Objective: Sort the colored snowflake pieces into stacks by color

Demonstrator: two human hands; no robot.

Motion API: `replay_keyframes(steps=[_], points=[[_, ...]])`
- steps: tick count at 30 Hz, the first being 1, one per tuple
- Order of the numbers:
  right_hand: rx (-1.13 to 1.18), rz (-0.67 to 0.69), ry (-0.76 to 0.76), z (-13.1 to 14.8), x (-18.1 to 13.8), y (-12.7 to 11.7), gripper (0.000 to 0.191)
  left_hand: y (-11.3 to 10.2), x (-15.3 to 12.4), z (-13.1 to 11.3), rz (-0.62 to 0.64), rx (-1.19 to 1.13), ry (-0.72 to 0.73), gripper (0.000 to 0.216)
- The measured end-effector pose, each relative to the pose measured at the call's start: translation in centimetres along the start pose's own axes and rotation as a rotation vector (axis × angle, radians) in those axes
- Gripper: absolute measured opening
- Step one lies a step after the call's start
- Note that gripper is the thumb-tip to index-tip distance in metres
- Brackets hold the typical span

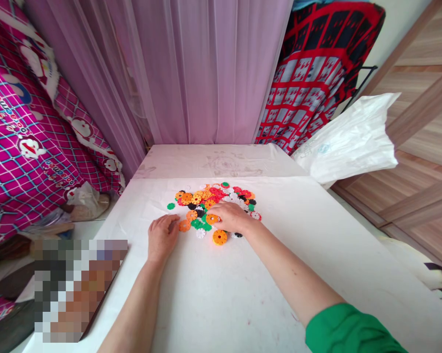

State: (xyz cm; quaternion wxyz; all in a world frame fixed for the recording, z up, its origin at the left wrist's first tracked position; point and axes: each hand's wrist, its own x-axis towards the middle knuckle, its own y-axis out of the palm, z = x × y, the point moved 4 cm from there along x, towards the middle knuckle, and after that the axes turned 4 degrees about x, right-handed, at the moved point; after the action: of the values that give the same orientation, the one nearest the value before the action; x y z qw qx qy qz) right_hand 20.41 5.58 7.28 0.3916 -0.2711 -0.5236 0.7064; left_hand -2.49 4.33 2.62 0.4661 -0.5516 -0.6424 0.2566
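Note:
A heap of small round plastic snowflake discs [215,201] in orange, red, green, white and black lies on a white table [243,284]. My right hand [231,216] rests palm down on the near side of the heap, its fingers curled over some discs; what it grips is hidden. My left hand [162,236] lies on the table just left of the heap, fingers bent, its fingertips next to an orange disc [184,225]. A single orange disc [220,237] sits below my right hand. A green disc [171,206] lies apart at the left.
A pink curtain [206,68] hangs behind the table. A pink patterned cloth [25,127] is at the left, a red and black checked cloth [316,73] at the back right, with a white plastic bag [353,139] below it. Wooden panels [427,147] stand at the right.

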Motion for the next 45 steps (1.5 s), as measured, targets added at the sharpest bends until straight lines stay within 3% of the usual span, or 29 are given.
replay_keyframes(steps=[6,13,19,24,31,36,45], points=[[0.243,-0.207,0.183,-0.6,-3.4,-0.8,0.039,0.2,-0.1,0.2,-0.003,-0.007,-0.003,0.028],[0.275,-0.244,0.134,1.7,-6.9,-0.1,0.034,0.1,-0.2,0.1,-0.005,-0.003,-0.008,0.028],[0.252,-0.208,0.111,2.5,-6.9,0.0,0.032,0.1,-0.2,0.2,-0.008,0.0,-0.008,0.028],[0.193,-0.236,0.196,0.7,-6.0,-0.5,0.022,0.1,-0.1,0.1,-0.002,-0.008,-0.008,0.029],[0.004,-0.106,0.361,-1.4,-4.6,-0.1,0.024,0.0,-0.2,-0.1,-0.006,-0.004,-0.017,0.028],[-0.047,-0.097,0.353,-1.1,-4.0,0.8,0.033,0.1,-0.2,0.0,0.0,-0.008,-0.017,0.028],[-0.028,-0.108,0.4,-1.3,-2.9,0.9,0.031,0.0,-0.2,-0.1,-0.007,-0.008,-0.025,0.027]])
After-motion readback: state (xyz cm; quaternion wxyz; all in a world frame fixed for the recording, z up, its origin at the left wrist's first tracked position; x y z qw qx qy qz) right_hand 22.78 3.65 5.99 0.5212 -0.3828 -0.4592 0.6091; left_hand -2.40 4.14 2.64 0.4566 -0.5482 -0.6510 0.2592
